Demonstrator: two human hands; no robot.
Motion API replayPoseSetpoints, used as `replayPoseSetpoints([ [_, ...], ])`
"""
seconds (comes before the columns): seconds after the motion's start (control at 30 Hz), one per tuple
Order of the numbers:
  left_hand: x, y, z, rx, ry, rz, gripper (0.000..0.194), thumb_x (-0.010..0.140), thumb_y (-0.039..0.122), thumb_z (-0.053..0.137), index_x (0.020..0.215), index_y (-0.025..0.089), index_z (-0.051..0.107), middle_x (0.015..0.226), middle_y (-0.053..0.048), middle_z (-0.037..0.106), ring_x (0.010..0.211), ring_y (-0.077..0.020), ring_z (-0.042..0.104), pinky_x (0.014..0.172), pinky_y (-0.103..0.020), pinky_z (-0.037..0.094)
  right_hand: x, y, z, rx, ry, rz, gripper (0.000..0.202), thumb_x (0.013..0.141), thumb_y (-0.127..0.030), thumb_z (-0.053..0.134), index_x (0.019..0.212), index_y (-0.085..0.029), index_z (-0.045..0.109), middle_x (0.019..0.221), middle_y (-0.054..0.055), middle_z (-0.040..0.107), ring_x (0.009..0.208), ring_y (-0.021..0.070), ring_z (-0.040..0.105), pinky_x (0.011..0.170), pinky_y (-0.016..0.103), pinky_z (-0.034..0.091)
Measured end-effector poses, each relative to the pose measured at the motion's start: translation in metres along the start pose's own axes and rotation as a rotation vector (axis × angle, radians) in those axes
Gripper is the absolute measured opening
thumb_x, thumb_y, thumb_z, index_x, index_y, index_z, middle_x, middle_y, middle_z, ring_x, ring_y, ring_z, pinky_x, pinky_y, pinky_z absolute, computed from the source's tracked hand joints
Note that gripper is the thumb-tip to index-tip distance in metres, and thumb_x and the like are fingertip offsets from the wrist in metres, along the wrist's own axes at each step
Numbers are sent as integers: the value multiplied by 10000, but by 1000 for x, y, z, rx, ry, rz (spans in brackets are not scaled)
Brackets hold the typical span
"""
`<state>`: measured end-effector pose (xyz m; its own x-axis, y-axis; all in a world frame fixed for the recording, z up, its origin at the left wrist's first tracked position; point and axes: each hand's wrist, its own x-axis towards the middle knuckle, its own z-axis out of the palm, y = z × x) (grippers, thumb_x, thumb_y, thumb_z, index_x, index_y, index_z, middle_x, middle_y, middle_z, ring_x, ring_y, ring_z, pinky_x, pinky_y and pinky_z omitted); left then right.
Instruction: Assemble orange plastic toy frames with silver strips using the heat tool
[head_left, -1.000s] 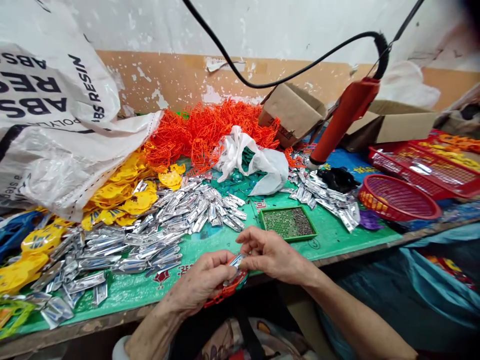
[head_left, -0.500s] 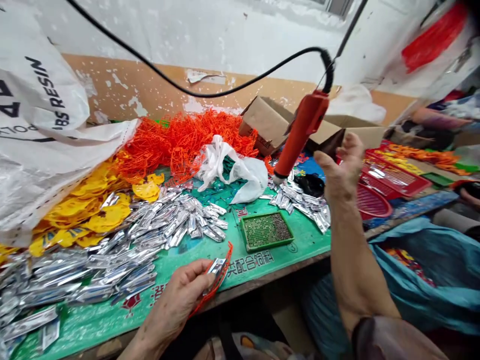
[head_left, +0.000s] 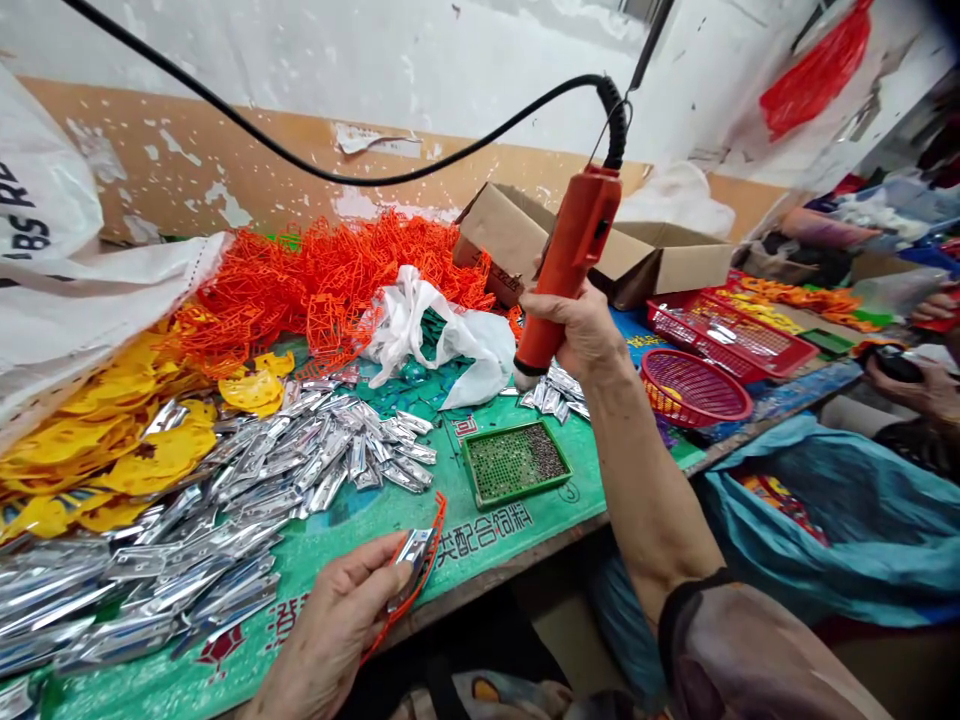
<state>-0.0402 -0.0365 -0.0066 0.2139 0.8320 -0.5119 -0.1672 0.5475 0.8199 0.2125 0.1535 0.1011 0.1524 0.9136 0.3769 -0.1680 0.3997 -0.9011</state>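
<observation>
My right hand (head_left: 589, 325) is wrapped round the body of a red electric screwdriver (head_left: 570, 240), which hangs from a cord with its tip pointing down. Low at the table's front edge, my left hand (head_left: 349, 605) pinches a shiny metal piece (head_left: 414, 556) together with a thin orange plastic part (head_left: 431, 560). Between the hands lies a green screw tray (head_left: 517, 465), its holes partly covered by small dark screws at the right end. A heap of similar metal pieces (head_left: 322, 440) spreads to the left of the tray.
Yellow plastic parts (head_left: 150, 440) and a tangle of orange parts (head_left: 322, 280) lie behind the metal heap. A white plastic bag (head_left: 472, 350), cardboard boxes (head_left: 652, 260) and a red basket (head_left: 694, 385) stand farther back. A blue sack (head_left: 840, 520) opens at right, near another person's hand (head_left: 919, 385).
My right hand has gone from open beside the screwdriver to gripping it. My left hand still holds the metal piece and orange part. The view has shifted to the right.
</observation>
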Motion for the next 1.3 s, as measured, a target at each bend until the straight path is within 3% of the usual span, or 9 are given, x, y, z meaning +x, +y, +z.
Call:
replayPoseSetpoints([
  [0.17,6,-3,-2,-9,7,-18,332,716,375,791,1017,234,792,795,-2,722,707,-146,588,676,-217,426,-49,14,2,-37,26,90,546,581,-250,794,1096,-194,624,681,-40,620,560,147,574,589,352,491],
  [0.3,3,0,6,41,26,-5,320,725,380,774,1006,227,794,829,-8,724,735,-155,570,677,-221,408,-72,30,5,-19,59,71,583,626,-248,774,1180,-190,601,625,-54,611,513,148,575,559,346,482],
  [0.5,-1,5,17,45,26,-12,299,733,357,750,993,215,794,803,-5,704,736,-157,556,680,-229,399,-75,40,5,18,102,66,551,615,-224,763,1145,-179,619,602,-66,606,491,133,558,550,330,470],
  [0.73,2,4,18,-7,32,-26,307,700,364,791,963,207,795,781,-6,696,688,-141,534,642,-224,402,-77,48,2,-37,106,59,380,623,-227,743,989,-187,648,611,-58,608,504,132,556,551,325,467],
  [1.3,5,6,21,-14,21,-9,277,721,327,769,973,214,797,790,-5,711,725,-137,536,678,-215,394,-82,51,2,-77,122,52,349,612,-259,753,934,-187,640,646,-51,605,551,137,557,596,344,487],
])
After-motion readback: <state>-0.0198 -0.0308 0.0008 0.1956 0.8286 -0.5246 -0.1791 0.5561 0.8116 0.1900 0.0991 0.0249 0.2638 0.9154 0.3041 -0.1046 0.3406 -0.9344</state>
